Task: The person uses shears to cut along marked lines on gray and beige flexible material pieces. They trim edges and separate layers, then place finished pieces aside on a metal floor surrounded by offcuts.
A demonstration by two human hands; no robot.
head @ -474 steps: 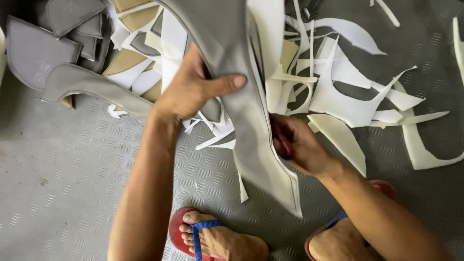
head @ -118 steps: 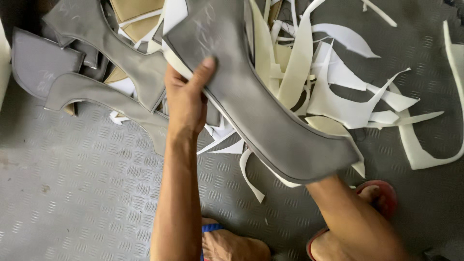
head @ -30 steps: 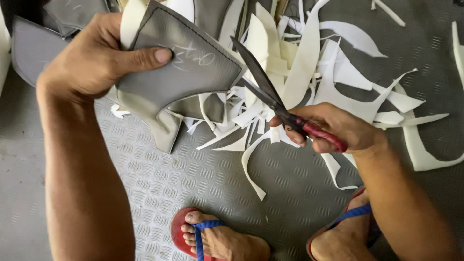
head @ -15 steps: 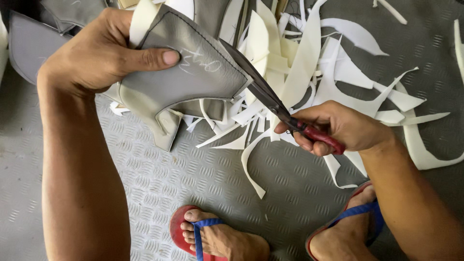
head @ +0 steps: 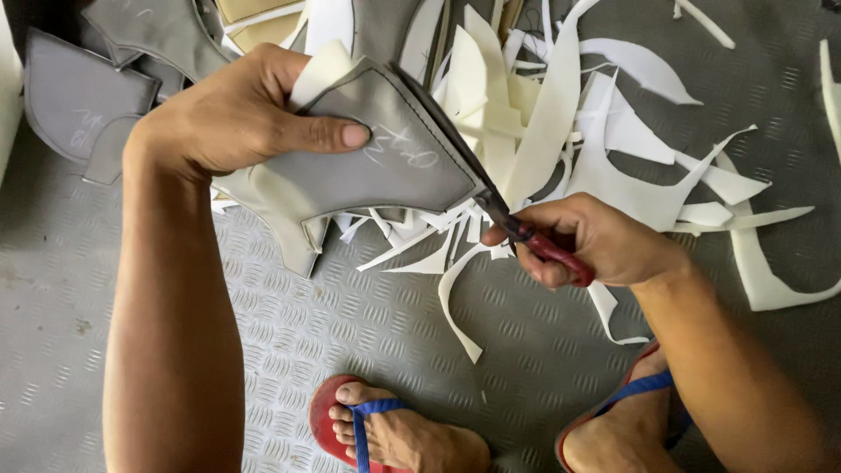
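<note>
Scissors point(head: 491, 197) have slid further up the right edge of the grey padded piece point(head: 385, 162) since a moment ago. Left hand point(head: 232, 118) pinches that piece (thumb on top, above the floor point(head: 114, 298)); right hand point(head: 596, 241) clenches the red handles, white offcuts point(head: 631, 175) beyond.

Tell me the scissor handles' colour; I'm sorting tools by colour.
Red, on the scissors gripped in the right hand; the head view shows it best.

Floor: grey metal checker plate point(head: 289, 333), raised tread pattern. Littered with white foam offcuts point(head: 639, 184). Light: even, soft.
</note>
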